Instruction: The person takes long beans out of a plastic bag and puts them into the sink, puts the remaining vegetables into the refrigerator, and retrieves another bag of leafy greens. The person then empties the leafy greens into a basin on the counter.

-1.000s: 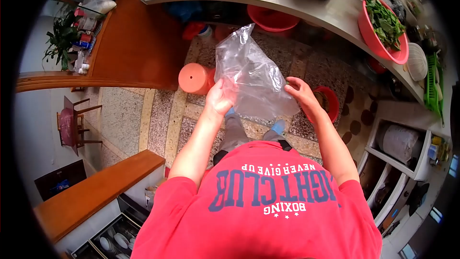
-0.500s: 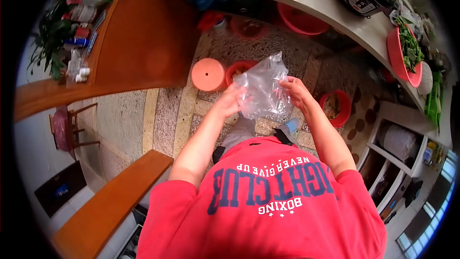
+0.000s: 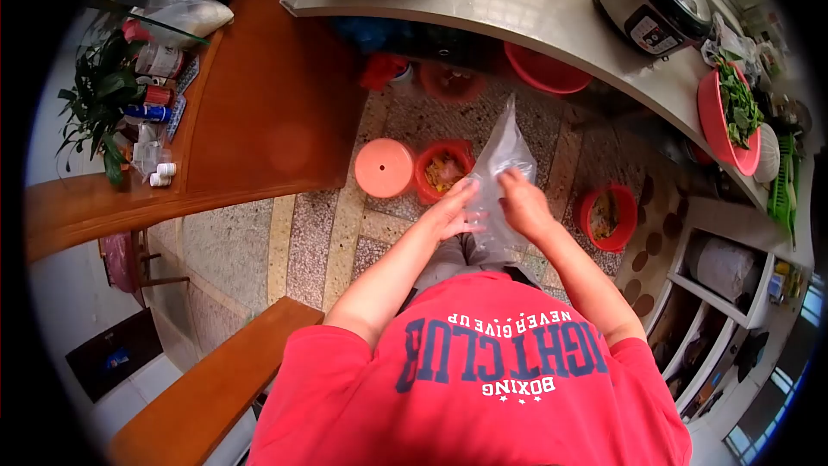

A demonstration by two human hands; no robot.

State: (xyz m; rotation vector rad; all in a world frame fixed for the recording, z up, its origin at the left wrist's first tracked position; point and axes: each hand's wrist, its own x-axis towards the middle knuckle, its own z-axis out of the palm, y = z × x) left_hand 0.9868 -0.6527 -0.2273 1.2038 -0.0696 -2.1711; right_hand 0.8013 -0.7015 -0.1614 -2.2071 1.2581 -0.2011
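A clear plastic bag [image 3: 502,151] hangs between my two hands, narrowed to a point at its far end. My left hand [image 3: 450,210] grips the bag's left side near its lower part, with some fingers partly spread. My right hand [image 3: 523,204] is closed on the bag's right side, the fingertips pressed into the film. Just beyond my left hand, a red bucket [image 3: 442,174] with food scraps in it stands on the floor. Beside that bucket is a round orange stool [image 3: 384,168].
Another red bucket [image 3: 606,217] with scraps stands to the right. A curved counter [image 3: 483,0] bears a pressure cooker [image 3: 649,4] and a pink basket of greens [image 3: 733,112]. On the left are a brown wooden panel [image 3: 276,112] and a wooden bar [image 3: 216,371].
The bag has gone from spread wide to gathered and narrow. My hands have come closer together and sit lower in view. My view has shifted, showing more of the counter.
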